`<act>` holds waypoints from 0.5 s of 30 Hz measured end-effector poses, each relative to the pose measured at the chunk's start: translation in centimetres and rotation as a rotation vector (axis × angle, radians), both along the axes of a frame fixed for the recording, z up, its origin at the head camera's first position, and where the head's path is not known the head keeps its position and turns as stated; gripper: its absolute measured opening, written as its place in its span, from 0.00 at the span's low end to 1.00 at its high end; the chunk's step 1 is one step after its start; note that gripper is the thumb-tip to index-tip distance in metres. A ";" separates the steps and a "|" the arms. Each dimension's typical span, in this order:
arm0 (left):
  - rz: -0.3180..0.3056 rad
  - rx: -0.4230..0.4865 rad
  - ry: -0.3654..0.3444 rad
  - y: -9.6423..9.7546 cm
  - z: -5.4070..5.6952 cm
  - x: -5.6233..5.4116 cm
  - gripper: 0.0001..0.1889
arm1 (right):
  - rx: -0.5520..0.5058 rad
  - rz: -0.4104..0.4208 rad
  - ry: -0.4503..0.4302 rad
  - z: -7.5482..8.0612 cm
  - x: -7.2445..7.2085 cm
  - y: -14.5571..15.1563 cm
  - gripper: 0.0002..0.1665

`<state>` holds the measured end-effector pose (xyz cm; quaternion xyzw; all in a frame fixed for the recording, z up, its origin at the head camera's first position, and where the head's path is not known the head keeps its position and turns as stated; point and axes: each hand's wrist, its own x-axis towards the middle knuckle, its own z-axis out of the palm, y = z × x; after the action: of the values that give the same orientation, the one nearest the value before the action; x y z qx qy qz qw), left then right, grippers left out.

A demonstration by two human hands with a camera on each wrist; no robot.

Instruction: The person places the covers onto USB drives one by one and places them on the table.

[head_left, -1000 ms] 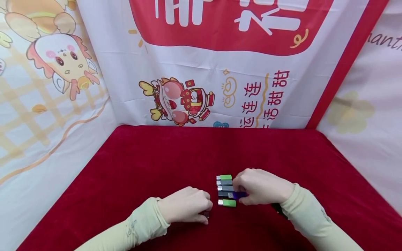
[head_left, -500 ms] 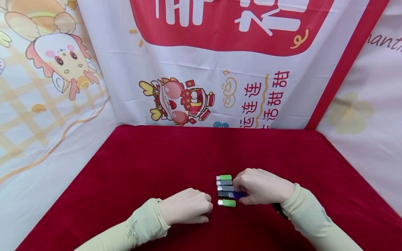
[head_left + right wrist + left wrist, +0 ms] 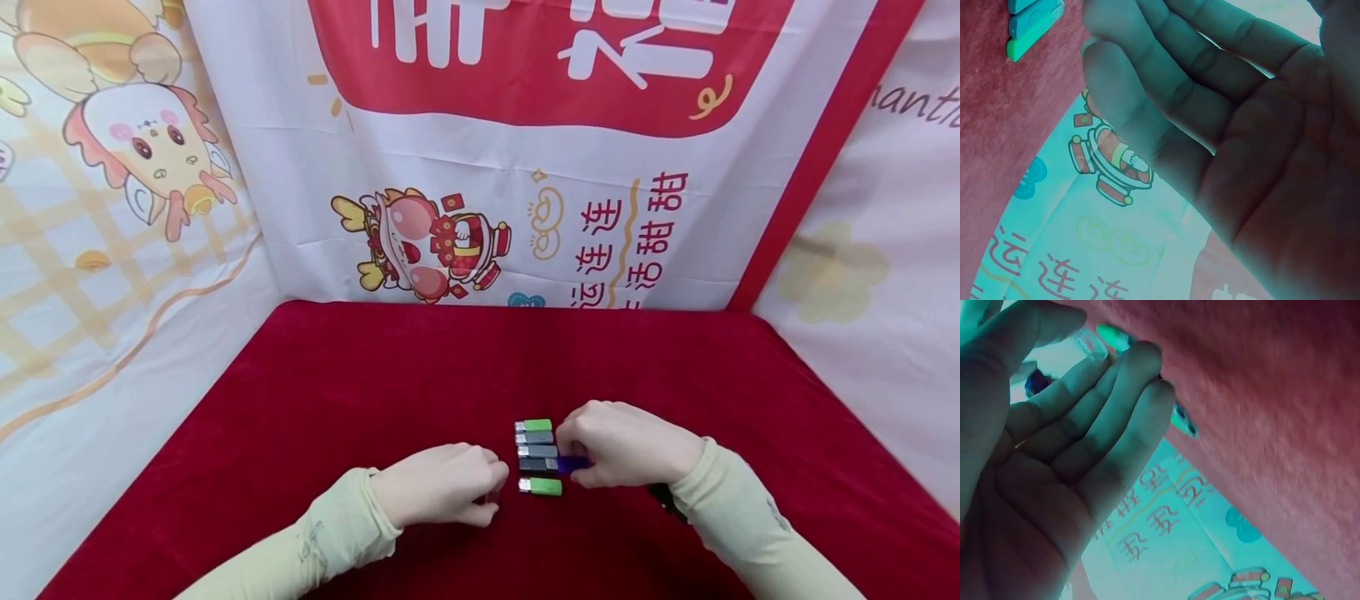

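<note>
My right hand [image 3: 618, 443] pinches a purple USB stick [image 3: 573, 465], its metal plug pointing left over a black USB stick [image 3: 531, 464]. Beyond that lie two grey USB sticks [image 3: 536, 451] and a green one [image 3: 537, 425], side by side with plugs to the left. A second green USB stick [image 3: 542, 486] lies nearer, just below the purple one. To the left of the row, my left hand [image 3: 442, 483] holds a small clear plastic cap [image 3: 1092, 345] between thumb and fingers. In the right wrist view the right fingers hide the purple stick.
A dark red cloth [image 3: 390, 375] covers the table. White printed fabric [image 3: 292, 208] walls it at the back and both sides. Some small black object [image 3: 663, 495] shows beneath the right sleeve's cuff.
My left hand has risen slightly and turned, its thumb now lower and apart from the fingertips, with the clear cap between them. The right hand and the purple USB stick have hardly moved.
</note>
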<state>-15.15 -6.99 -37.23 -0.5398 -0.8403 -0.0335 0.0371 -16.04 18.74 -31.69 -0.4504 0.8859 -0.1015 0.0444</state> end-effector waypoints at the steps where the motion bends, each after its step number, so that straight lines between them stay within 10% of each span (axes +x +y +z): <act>1: 0.004 0.009 -0.001 -0.1 0.3 -0.1 0.12 | 0.000 -0.001 -0.001 0.0 -0.1 0.0 0.10; 15: 0.048 0.230 0.036 -1.7 2.4 -1.4 0.09 | -0.025 0.018 -0.009 -0.7 -0.9 0.1 0.09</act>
<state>-16.60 -8.65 -34.80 -0.5122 -0.8428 -0.1191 0.1148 -16.90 18.85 -32.36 -0.4586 0.8802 -0.1140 0.0436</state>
